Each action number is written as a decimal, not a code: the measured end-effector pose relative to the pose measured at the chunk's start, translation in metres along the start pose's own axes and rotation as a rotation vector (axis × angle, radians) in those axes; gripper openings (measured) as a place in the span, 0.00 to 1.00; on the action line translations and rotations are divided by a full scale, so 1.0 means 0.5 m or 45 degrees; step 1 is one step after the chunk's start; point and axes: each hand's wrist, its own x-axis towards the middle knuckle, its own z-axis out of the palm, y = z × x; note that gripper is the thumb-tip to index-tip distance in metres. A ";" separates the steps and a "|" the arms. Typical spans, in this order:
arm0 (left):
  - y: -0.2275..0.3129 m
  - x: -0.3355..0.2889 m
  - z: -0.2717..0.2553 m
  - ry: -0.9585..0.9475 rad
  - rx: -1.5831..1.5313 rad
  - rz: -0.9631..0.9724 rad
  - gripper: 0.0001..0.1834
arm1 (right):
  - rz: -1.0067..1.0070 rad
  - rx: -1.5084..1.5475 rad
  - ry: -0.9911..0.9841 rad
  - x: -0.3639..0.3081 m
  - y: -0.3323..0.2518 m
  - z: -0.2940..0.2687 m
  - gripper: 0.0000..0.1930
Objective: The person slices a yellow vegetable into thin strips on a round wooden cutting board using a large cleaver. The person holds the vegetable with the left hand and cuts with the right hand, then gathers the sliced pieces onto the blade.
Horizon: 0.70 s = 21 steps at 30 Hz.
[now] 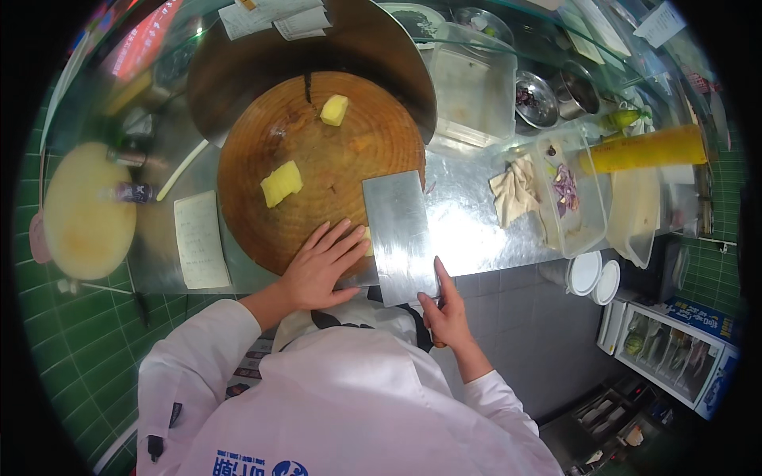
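A round wooden chopping board [317, 170] lies on the steel counter. My right hand [446, 311] grips the handle of a broad cleaver [399, 234], whose blade lies flat over the board's near right edge. My left hand [321, 266] rests flat on the board beside the blade, fingers spread, covering a yellow piece that peeks out at the blade's edge. A stack of yellow slices [281, 183] sits at the board's left middle. Another yellow chunk [334, 109] lies near the far edge.
A clear plastic tub [475, 87] and metal bowls [536, 99] stand behind the board. To the right are a crumpled cloth [514, 190], a clear container with purple scraps [568, 194] and a yellow squeeze bottle [647, 148]. A paper note [200, 240] lies left of the board.
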 end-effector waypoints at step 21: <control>0.005 -0.001 0.003 0.043 0.000 -0.015 0.48 | -0.024 -0.090 -0.031 0.031 -0.017 -0.004 0.41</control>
